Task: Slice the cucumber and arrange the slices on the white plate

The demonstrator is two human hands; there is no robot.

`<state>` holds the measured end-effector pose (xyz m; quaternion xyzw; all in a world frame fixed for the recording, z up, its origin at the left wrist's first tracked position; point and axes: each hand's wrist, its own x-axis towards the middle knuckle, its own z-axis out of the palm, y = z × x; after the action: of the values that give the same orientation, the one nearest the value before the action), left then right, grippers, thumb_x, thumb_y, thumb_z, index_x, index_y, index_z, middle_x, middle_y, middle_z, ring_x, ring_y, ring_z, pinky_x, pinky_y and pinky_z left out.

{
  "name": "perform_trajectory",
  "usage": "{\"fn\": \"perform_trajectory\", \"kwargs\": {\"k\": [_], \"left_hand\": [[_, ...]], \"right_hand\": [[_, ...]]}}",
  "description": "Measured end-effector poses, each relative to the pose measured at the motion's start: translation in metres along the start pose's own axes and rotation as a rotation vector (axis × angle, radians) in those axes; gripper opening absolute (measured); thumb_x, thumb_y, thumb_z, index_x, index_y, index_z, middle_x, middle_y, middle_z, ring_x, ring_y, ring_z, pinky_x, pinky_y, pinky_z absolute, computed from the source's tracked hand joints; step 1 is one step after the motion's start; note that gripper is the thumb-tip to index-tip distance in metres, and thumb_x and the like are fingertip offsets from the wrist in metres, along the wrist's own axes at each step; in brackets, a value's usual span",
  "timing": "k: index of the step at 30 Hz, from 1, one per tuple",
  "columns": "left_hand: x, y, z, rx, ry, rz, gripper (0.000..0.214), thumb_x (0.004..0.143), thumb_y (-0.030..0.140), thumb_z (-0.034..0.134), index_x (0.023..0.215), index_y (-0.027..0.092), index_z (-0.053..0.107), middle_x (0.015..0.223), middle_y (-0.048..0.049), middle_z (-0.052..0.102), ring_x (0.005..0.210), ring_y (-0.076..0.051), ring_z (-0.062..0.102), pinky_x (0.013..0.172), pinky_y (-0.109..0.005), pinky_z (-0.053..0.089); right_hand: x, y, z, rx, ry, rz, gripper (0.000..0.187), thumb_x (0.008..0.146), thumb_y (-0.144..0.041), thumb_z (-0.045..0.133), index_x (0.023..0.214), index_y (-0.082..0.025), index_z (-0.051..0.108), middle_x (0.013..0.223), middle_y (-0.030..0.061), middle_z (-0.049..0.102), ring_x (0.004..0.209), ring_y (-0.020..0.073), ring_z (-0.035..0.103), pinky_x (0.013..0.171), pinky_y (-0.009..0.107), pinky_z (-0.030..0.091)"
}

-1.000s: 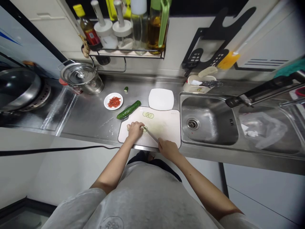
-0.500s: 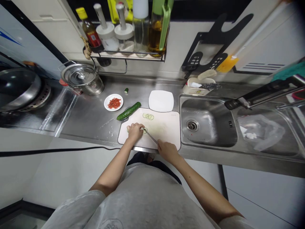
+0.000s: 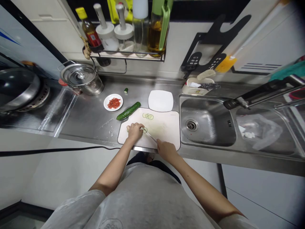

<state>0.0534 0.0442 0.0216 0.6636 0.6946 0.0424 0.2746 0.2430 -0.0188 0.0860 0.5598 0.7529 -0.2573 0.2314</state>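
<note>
My left hand (image 3: 134, 131) is curled over a piece of cucumber (image 3: 144, 129) on the pale cutting board (image 3: 166, 128), fingers closed on it. My right hand (image 3: 166, 150) grips a knife (image 3: 150, 136) whose blade points up-left to the cucumber's cut end. Three thin cucumber slices (image 3: 148, 116) lie at the board's far edge. A whole cucumber (image 3: 128, 111) lies slanted off the board's top-left corner.
A small dish of chopped red chili (image 3: 113, 102), a white square plate (image 3: 160, 100) and a cucumber end (image 3: 125, 90) sit on the steel counter. A lidded pot (image 3: 81, 78) and wok (image 3: 17, 87) are left; a double sink (image 3: 207, 122) is right. A bottle rack (image 3: 126, 31) hangs above.
The hands and knife have hardly moved; the knife keeps working at the cucumber's cut end. The view shifted slightly.
</note>
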Motion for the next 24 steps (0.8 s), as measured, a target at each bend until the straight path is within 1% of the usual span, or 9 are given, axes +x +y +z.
{"fn": "perform_trajectory", "kwargs": {"k": [4, 9, 14, 18, 24], "left_hand": [[-0.0002, 0.0003, -0.0009, 0.005, -0.011, -0.004, 0.024, 0.081, 0.022, 0.054, 0.100, 0.030, 0.067, 0.104, -0.0049, 0.065, 0.106, -0.026, 0.048, 0.087, -0.042, 0.025], [0.0001, 0.0010, -0.0022, 0.011, -0.031, -0.008, 0.024, 0.082, 0.022, 0.054, 0.100, 0.030, 0.067, 0.105, -0.0051, 0.065, 0.107, -0.026, 0.047, 0.087, -0.042, 0.024], [-0.0001, 0.0019, -0.0032, 0.030, -0.035, -0.005, 0.024, 0.083, 0.022, 0.054, 0.101, 0.030, 0.066, 0.106, -0.0047, 0.065, 0.107, -0.026, 0.047, 0.087, -0.042, 0.024], [-0.0004, 0.0020, -0.0041, 0.044, -0.027, 0.017, 0.024, 0.083, 0.022, 0.053, 0.101, 0.030, 0.066, 0.105, -0.0048, 0.065, 0.107, -0.026, 0.047, 0.087, -0.042, 0.024], [0.0003, 0.0012, -0.0038, 0.063, -0.037, 0.036, 0.024, 0.081, 0.023, 0.053, 0.100, 0.030, 0.066, 0.105, -0.0050, 0.065, 0.107, -0.027, 0.047, 0.087, -0.042, 0.024]], "right_hand": [[0.0009, -0.0050, 0.0019, -0.015, -0.011, 0.021, 0.029, 0.093, -0.018, 0.031, 0.117, -0.016, 0.048, 0.094, 0.0141, 0.069, 0.091, 0.0252, 0.066, 0.070, 0.031, 0.044], [0.0026, -0.0075, 0.0027, -0.042, 0.008, 0.014, 0.030, 0.090, -0.011, 0.033, 0.115, -0.016, 0.048, 0.094, 0.0151, 0.068, 0.091, 0.0246, 0.067, 0.070, 0.030, 0.046], [0.0035, -0.0077, -0.0020, -0.041, -0.005, -0.006, 0.032, 0.090, -0.011, 0.033, 0.119, -0.015, 0.047, 0.096, 0.0161, 0.068, 0.093, 0.0252, 0.067, 0.071, 0.031, 0.047], [0.0013, -0.0084, -0.0048, -0.056, 0.014, -0.013, 0.032, 0.090, -0.009, 0.031, 0.117, -0.013, 0.049, 0.096, 0.0170, 0.068, 0.094, 0.0261, 0.067, 0.072, 0.033, 0.048], [-0.0009, -0.0043, -0.0029, -0.060, -0.007, -0.014, 0.029, 0.089, -0.010, 0.038, 0.116, -0.013, 0.049, 0.097, 0.0157, 0.067, 0.095, 0.0256, 0.066, 0.072, 0.032, 0.048]]}}
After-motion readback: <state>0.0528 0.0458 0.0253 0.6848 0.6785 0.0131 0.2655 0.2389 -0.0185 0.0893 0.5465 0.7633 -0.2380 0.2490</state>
